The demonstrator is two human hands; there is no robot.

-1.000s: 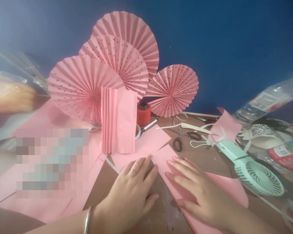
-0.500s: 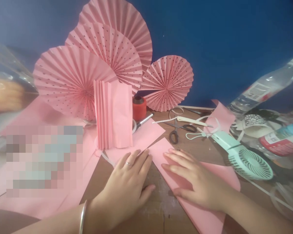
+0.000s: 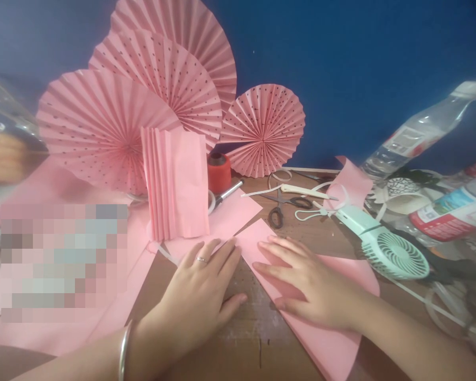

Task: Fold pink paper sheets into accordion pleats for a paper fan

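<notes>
The pink sheet (image 3: 329, 346) lies on the table (image 3: 257, 328) beneath the right hand (image 3: 309, 283); with 12 o'clock straight away from the person, its near end is at 5 o'clock and one corner at 11. The right hand is flat, palm down, fingers spread over the sheet; it clasps nothing. The left hand (image 3: 200, 288), at 9 o'clock from the sheet, is also unclosed and palm down, with fingertips just beside that corner. Whether they touch it, I cannot tell.

I judge the sheet very light and easy to bend, but it should keep a crease well, as the pleated strip (image 3: 186, 185) standing at 10 o'clock suggests. The side toward 3 o'clock is rounded, like a fold not pressed flat, so there it may spring up a little. The sheet would probably slide easily on the table, and a hard pinch could wrinkle it. The better hold is the long straight edge facing 8 o'clock, thumb under and fingers over, with the other palm steadying the middle. The knife (image 3: 305, 191) at 12 o'clock could nick the paper.
</notes>
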